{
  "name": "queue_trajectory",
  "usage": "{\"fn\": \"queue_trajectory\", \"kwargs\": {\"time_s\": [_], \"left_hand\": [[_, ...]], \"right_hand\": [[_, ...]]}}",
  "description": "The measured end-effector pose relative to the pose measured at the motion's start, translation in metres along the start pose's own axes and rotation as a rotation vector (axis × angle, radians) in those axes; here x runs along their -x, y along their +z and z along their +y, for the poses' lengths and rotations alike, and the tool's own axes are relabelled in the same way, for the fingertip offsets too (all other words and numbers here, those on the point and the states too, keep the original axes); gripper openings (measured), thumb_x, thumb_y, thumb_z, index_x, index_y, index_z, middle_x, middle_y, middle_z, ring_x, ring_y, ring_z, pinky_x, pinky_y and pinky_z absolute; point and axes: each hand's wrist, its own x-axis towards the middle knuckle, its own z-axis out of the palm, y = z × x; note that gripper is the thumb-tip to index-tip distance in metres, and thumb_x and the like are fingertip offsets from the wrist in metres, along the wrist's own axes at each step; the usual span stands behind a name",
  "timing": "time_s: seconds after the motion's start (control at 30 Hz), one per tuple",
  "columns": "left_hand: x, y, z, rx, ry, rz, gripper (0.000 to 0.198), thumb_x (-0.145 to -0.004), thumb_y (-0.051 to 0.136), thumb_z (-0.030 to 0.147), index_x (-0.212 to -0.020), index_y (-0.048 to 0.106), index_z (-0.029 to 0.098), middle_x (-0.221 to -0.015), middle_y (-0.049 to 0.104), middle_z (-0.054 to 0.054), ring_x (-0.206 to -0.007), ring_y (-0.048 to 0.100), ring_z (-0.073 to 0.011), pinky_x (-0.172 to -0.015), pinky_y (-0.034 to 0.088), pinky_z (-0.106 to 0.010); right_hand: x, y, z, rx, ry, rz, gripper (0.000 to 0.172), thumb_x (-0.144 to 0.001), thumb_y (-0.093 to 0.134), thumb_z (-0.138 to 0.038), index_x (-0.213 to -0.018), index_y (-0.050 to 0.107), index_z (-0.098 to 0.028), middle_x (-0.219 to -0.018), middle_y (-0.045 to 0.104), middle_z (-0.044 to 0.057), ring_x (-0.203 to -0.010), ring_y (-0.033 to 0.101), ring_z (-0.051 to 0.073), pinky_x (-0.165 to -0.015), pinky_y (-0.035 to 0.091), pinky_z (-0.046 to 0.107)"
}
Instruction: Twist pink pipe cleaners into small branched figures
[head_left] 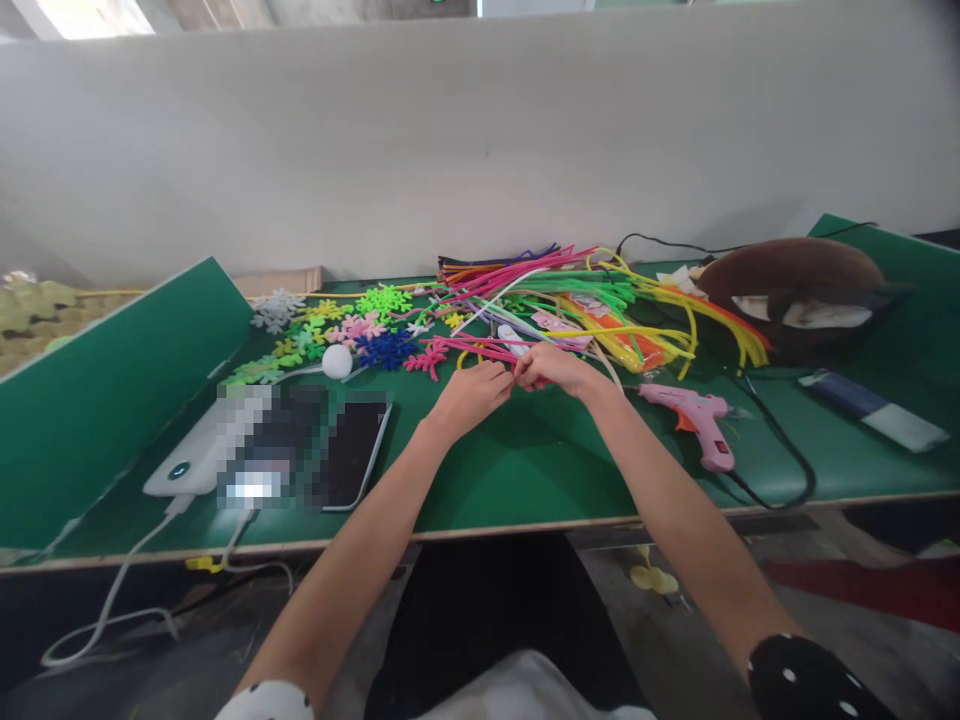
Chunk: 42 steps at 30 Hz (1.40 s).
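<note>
My left hand [472,395] and my right hand [553,368] meet over the middle of the green table [495,480], fingers closed and pinched together. Between and behind them run several pink pipe cleaners [484,346], whose near ends my fingers cover. Just left of my left hand lies a pink snowflake shape [427,358] made of fuzzy stems. Beyond my hands spreads a large pile of pipe cleaners, with green ones [577,287] and yellow ones [679,300]. A pink glue gun [696,415] rests to the right of my right forearm.
On the left lie a blue snowflake [385,349], a bright green snowflake [384,300], a white ball [337,362], a phone [352,455] and a white power bank [214,440] with cables. A brown plush toy [795,280] and a blue-and-white box [874,410] sit on the right.
</note>
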Motion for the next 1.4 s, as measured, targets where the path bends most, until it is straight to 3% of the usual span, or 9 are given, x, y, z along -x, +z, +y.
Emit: {"fn": "queue_trajectory", "kwargs": {"time_s": [0.23,0.37,0.5,0.63,0.73,0.83,1.07,1.27,1.4], "left_hand": [[0.0,0.004,0.008,0.226,-0.107,0.042,0.02,-0.079,0.046,0.014,-0.061,0.052,0.017,-0.061,0.049,0.0,-0.058,0.047,-0.0103,-0.053,0.035,-0.022],[-0.004,0.006,0.014,0.519,-0.508,0.149,0.02,-0.069,0.054,0.015,-0.052,0.045,0.016,-0.051,0.041,0.004,-0.049,0.036,-0.007,-0.048,0.029,-0.021],[-0.012,0.003,0.009,0.988,-1.06,0.172,0.03,-0.069,0.053,0.017,-0.045,0.035,0.017,-0.041,0.023,0.007,-0.039,0.022,-0.0038,-0.04,0.018,-0.021],[-0.016,-0.004,-0.001,1.428,-1.37,-0.085,0.031,-0.074,0.049,0.018,-0.048,0.032,0.019,-0.041,0.02,0.009,-0.035,0.015,-0.0031,-0.036,0.015,-0.02],[-0.014,-0.007,0.0,1.362,-1.273,0.008,0.024,-0.075,0.044,0.019,-0.052,0.036,0.019,-0.044,0.023,0.007,-0.037,0.018,-0.0041,-0.038,0.017,-0.02],[-0.011,-0.006,0.006,0.896,-0.934,0.128,0.015,-0.07,0.05,0.016,-0.056,0.044,0.017,-0.049,0.036,0.005,-0.044,0.031,-0.0065,-0.043,0.024,-0.021],[-0.003,-0.004,0.008,0.18,-0.275,0.115,0.019,-0.082,0.043,0.017,-0.07,0.058,0.016,-0.067,0.057,-0.003,-0.062,0.05,-0.011,-0.055,0.033,-0.022],[-0.001,-0.005,0.008,0.195,-0.174,0.024,0.025,-0.082,0.043,0.019,-0.062,0.057,0.015,-0.061,0.054,-0.002,-0.056,0.045,-0.0093,-0.052,0.03,-0.022],[-0.005,-0.007,0.011,0.499,-0.46,0.03,0.023,-0.073,0.048,0.017,-0.051,0.052,0.014,-0.05,0.044,0.002,-0.049,0.038,-0.0073,-0.05,0.028,-0.022]], "right_hand": [[0.002,0.001,-0.002,0.066,-0.064,-0.053,0.009,-0.054,0.053,-0.009,-0.051,0.06,-0.014,-0.044,0.054,0.0,-0.043,0.045,0.009,-0.046,0.035,0.023],[0.001,0.007,0.002,0.109,-0.229,-0.02,0.008,-0.061,0.051,-0.01,-0.059,0.056,-0.016,-0.052,0.056,0.001,-0.051,0.05,0.012,-0.053,0.038,0.025],[-0.001,0.024,0.003,0.396,-0.416,0.258,0.014,-0.064,0.045,-0.007,-0.066,0.054,-0.017,-0.066,0.059,0.003,-0.063,0.051,0.015,-0.063,0.037,0.028],[-0.005,0.039,0.003,0.748,-0.632,0.375,0.022,-0.069,0.039,-0.003,-0.071,0.056,-0.017,-0.066,0.059,0.006,-0.066,0.048,0.017,-0.082,0.034,0.034],[-0.005,0.039,0.002,0.752,-0.642,0.404,0.022,-0.071,0.039,-0.004,-0.072,0.056,-0.017,-0.067,0.059,0.006,-0.066,0.049,0.018,-0.082,0.034,0.034],[-0.002,0.03,0.0,0.558,-0.531,0.423,0.014,-0.07,0.045,-0.008,-0.069,0.056,-0.017,-0.066,0.059,0.005,-0.066,0.05,0.017,-0.068,0.036,0.031],[0.001,0.006,-0.001,0.154,-0.286,0.123,0.005,-0.061,0.052,-0.013,-0.06,0.056,-0.015,-0.051,0.054,-0.001,-0.051,0.048,0.011,-0.054,0.034,0.025],[0.004,-0.001,-0.002,0.173,-0.222,-0.01,0.007,-0.059,0.052,-0.011,-0.06,0.058,-0.014,-0.046,0.053,-0.002,-0.043,0.04,0.008,-0.048,0.029,0.024],[0.006,0.006,-0.003,0.203,-0.294,0.027,0.006,-0.06,0.052,-0.011,-0.06,0.056,-0.015,-0.05,0.054,-0.002,-0.048,0.047,0.01,-0.051,0.033,0.024]]}}
